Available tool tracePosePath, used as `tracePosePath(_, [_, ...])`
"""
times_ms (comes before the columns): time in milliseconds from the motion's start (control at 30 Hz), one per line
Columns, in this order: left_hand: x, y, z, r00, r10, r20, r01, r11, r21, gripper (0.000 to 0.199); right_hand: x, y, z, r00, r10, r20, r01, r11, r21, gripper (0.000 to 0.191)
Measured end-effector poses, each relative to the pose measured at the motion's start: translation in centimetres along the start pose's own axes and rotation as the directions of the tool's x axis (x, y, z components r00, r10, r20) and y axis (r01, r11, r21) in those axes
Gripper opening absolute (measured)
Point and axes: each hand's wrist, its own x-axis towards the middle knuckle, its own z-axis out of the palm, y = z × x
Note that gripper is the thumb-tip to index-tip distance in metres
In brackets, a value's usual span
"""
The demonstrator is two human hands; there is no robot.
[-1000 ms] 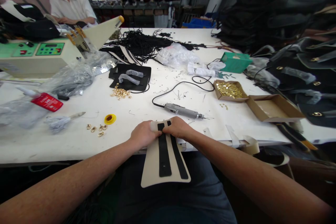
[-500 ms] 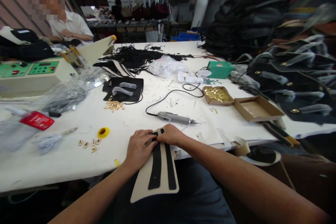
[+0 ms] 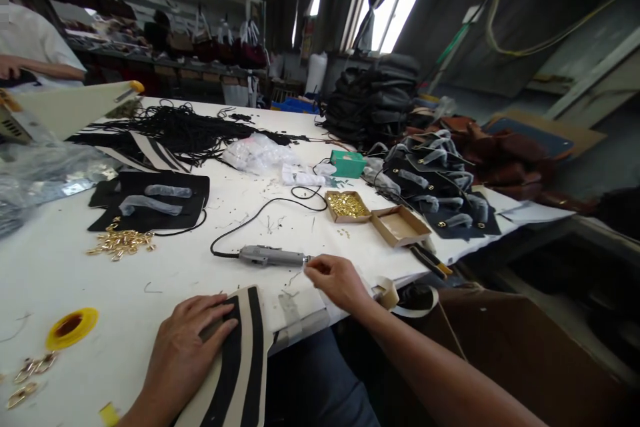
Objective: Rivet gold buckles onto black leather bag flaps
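Note:
My left hand (image 3: 193, 340) lies flat, fingers stretched, on a cream panel (image 3: 245, 330) with two black strips along it. The panel hangs partly over the table's front edge, and its lower end leaves the view. My right hand (image 3: 340, 280) is off the panel, with thumb and fingertips pinched together beside the tip of a grey electric screwdriver (image 3: 273, 255). Whatever is between those fingers, if anything, is too small to make out. The screwdriver lies on its side, its black cord (image 3: 250, 220) curving back across the white table (image 3: 200, 273).
A cardboard tray of small gold pieces (image 3: 347, 205) sits beside another cardboard tray (image 3: 400, 225). Gold clasps (image 3: 123, 243) lie by a black leather piece (image 3: 165, 207) at left. A yellow tape roll (image 3: 73, 328) is nearer. Yellow-handled pliers (image 3: 433, 260) rest at the right edge.
My right hand has left the panel and moved right to the screwdriver's tip. My left hand has flattened on the panel. The view has turned right.

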Motion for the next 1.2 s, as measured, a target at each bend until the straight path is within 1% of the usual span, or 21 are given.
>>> tracePosePath(67, [0.0, -0.2, 0.2, 1.0, -0.002, -0.004, 0.002, 1.0, -0.008, 0.027, 0.9, 3.2, -3.5, 0.985, 0.077, -0.152, -0.092, 0.991, -0.098, 0.029])
tracePosePath(133, [0.0, -0.4, 0.4, 1.0, 0.004, -0.011, -0.004, 1.0, -0.017, 0.028, 2.2, 5.9, -6.4, 0.967, 0.109, -0.23, -0.146, 0.978, -0.151, 0.03])
tracePosePath(167, [0.1, -0.6, 0.5, 1.0, 0.006, -0.014, -0.006, 1.0, -0.018, 0.029, 3.0, 7.0, -7.5, 0.96, 0.117, -0.255, -0.165, 0.971, -0.175, 0.03])
tracePosePath(233, [0.0, -1.0, 0.8, 1.0, 0.007, -0.013, -0.007, 1.0, -0.012, 0.032, 4.4, 8.6, -8.7, 0.951, 0.122, -0.283, -0.189, 0.957, -0.221, 0.028])
tracePosePath(300, [0.0, -1.3, 1.0, 1.0, 0.008, -0.007, -0.008, 1.0, -0.003, 0.037, 5.7, 9.6, -9.0, 0.946, 0.12, -0.3, -0.206, 0.938, -0.277, 0.025])
tracePosePath(433, [-0.2, -1.6, 1.3, 1.0, 0.013, -0.017, -0.013, 1.0, 0.008, 0.048, 7.6, 10.6, -8.9, 0.944, 0.11, -0.311, -0.229, 0.897, -0.378, 0.021])
tracePosePath(567, [-0.3, -1.7, 1.3, 1.0, -0.003, -0.015, 0.003, 1.0, 0.018, 0.053, 8.5, 11.3, -9.3, 0.942, 0.112, -0.317, -0.248, 0.869, -0.429, 0.022])
tracePosePath(667, [-0.3, -1.8, 1.4, 1.0, -0.008, -0.01, 0.008, 1.0, 0.014, 0.054, 8.6, 11.6, -9.7, 0.95, 0.114, -0.29, -0.241, 0.859, -0.451, 0.02])
tracePosePath(767, [-0.3, -2.0, 1.5, 1.0, 0.0, -0.003, 0.0, 1.0, 0.009, 0.055, 8.3, 11.9, -10.0, 0.953, 0.114, -0.281, -0.239, 0.851, -0.468, 0.021])
tracePosePath(867, [-0.3, -2.3, 1.7, 1.0, 0.016, -0.006, -0.016, 1.0, 0.008, 0.057, 7.3, 12.4, -10.9, 0.953, 0.109, -0.281, -0.241, 0.836, -0.493, 0.024])
tracePosePath(1067, [-0.7, -3.3, 2.1, 0.999, 0.041, 0.007, -0.041, 0.998, 0.04, 0.055, 4.0, 13.6, -12.8, 0.981, 0.111, -0.159, -0.179, 0.83, -0.528, 0.025])
tracePosePath(1200, [-0.8, -3.7, 2.3, 0.997, 0.075, -0.001, -0.075, 0.996, 0.058, 0.057, 3.3, 14.3, -13.2, 0.986, 0.113, -0.119, -0.158, 0.847, -0.507, 0.025])
